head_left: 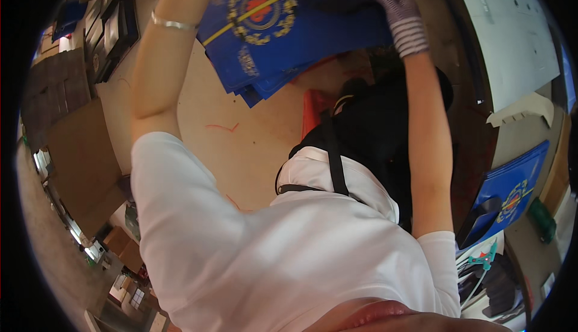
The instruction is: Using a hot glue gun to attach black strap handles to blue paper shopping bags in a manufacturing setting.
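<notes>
A fanned stack of blue printed sheets [325, 31], with a yellow stripe and a red and gold round emblem, is at the top of the view, above the pale surface. My right hand [404, 22], in a purple-grey glove with white stripes at the cuff, is at the right edge of the stack. Its fingers close on a dark part of that edge, and the fingertips are partly lost in shadow. My bare left forearm, with a silver bracelet [174, 24], reaches up past the stack's left side. The left hand is beyond the top edge.
More blue printed sheets [512, 196] lie at the right, near a green object [542, 220] and a teal tool [484, 255]. A large whitish panel [506, 31] stands at the upper right. Brown cardboard [81, 163] and dark boxes [111, 37] are at the left.
</notes>
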{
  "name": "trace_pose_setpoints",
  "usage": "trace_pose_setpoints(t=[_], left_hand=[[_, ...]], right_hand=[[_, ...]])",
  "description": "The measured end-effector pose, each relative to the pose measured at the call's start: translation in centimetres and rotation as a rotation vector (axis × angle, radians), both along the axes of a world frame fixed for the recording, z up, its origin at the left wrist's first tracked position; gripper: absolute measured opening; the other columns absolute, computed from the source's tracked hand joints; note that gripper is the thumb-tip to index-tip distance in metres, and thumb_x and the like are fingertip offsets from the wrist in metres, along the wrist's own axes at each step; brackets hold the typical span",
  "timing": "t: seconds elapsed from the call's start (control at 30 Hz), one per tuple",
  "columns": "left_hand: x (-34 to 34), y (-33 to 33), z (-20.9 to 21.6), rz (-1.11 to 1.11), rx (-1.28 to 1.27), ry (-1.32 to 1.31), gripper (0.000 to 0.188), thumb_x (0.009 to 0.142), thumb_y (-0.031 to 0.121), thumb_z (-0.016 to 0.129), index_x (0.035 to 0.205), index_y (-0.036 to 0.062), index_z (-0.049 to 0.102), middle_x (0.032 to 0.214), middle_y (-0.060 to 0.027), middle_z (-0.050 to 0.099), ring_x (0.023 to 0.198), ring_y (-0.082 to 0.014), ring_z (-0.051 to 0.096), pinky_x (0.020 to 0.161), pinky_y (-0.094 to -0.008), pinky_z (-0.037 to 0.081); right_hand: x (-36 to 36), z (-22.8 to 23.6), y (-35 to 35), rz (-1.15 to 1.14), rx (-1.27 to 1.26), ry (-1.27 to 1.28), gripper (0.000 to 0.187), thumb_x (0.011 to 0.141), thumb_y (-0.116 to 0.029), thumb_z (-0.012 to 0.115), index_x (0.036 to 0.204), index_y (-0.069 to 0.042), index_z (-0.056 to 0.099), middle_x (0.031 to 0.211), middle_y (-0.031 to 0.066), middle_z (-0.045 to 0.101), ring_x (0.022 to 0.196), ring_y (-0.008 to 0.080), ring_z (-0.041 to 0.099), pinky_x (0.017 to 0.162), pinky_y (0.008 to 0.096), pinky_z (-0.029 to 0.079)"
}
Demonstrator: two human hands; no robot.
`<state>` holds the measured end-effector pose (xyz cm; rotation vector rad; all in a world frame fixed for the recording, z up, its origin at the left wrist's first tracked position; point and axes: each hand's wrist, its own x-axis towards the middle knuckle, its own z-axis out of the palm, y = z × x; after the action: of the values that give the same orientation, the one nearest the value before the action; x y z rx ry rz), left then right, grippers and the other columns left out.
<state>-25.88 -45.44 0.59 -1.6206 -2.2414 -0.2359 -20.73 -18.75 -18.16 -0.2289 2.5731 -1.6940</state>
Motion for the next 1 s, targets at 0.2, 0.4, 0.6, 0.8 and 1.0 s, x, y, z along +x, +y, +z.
trace_pose_setpoints(t=[0.2,0.4,0.6,0.8,1.0], left_hand=[[11.3,-18.3,-12.1,1.160,0.606,-0.457,0.037,0.090,0.020,0.061,0.119,-0.0023,0.062,0.111,-0.0137,0.068,0.101,-0.0218,0.063,0.092,-0.0328,0.049],[24.9,-16.4,-22.7,1.574,0.725,-1.010,0.035,0.096,0.021,0.058,0.123,-0.0011,0.057,0.104,-0.0093,0.067,0.082,-0.0137,0.064,0.067,-0.0277,0.056],[26.0,-12.0,-22.8,1.839,0.920,-1.102,0.055,0.088,0.034,0.068,0.123,-0.0052,0.054,0.103,-0.0172,0.069,0.099,-0.0259,0.067,0.088,-0.0343,0.050],[26.7,-10.7,-18.9,1.800,0.922,-0.903,0.058,0.087,0.035,0.067,0.128,-0.0042,0.052,0.105,-0.0221,0.068,0.098,-0.0324,0.066,0.090,-0.0374,0.050],[23.2,-18.9,-18.9,1.728,0.448,-0.848,0.049,0.092,0.042,0.055,0.110,-0.0020,0.066,0.097,-0.0223,0.070,0.094,-0.0350,0.068,0.082,-0.0384,0.050]], right_hand=[[-6.3,-7.0,2.3,-0.020,0.367,-0.110,0.045,0.089,-0.036,0.062,0.120,-0.003,0.064,0.111,0.0157,0.069,0.107,0.0289,0.064,0.094,0.0375,0.046],[-10.0,-12.3,4.6,0.146,0.365,-0.251,0.052,0.091,-0.035,0.060,0.133,-0.005,0.055,0.123,0.0158,0.064,0.115,0.0302,0.060,0.098,0.0363,0.044],[-10.2,-14.0,5.6,0.036,0.345,-0.359,0.057,0.090,-0.035,0.060,0.137,-0.004,0.051,0.131,0.0197,0.059,0.116,0.0333,0.058,0.100,0.0382,0.042],[-4.9,-6.9,-0.6,0.055,0.397,-0.667,0.067,0.090,-0.044,0.059,0.138,0.002,0.048,0.135,0.0206,0.055,0.124,0.0341,0.052,0.105,0.0371,0.038],[-3.1,-4.4,-1.1,0.035,0.324,-0.649,0.076,0.091,-0.058,0.054,0.141,-0.002,0.046,0.140,0.0180,0.052,0.128,0.0323,0.049,0.101,0.0401,0.043]])
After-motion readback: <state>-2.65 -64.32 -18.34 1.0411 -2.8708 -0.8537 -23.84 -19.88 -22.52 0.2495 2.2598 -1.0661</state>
